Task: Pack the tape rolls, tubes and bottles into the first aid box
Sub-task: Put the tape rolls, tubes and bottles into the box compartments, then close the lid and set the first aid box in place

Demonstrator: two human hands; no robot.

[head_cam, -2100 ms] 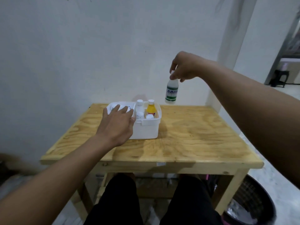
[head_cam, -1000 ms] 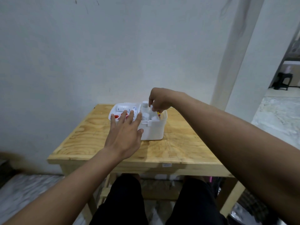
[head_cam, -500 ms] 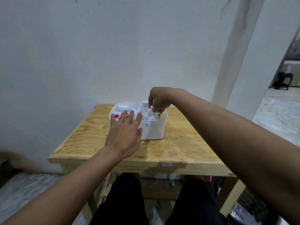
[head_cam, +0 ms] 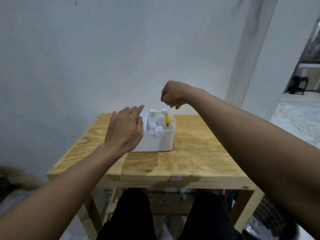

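Our left hand (head_cam: 124,129) is spread over the left half of the box (head_cam: 155,142), fingers straight, its grip wide and holding nothing; we cannot tell whether it touches the rim. Our right hand (head_cam: 173,95) hangs above the box's right side, clear of it, its grip curled closed on nothing. The white box stands on the worktop (head_cam: 199,153). In its right compartment, bottles (head_cam: 152,121) stand upright and close together, a yellow bottle (head_cam: 167,120) at their right. Our hand hides the left compartment.
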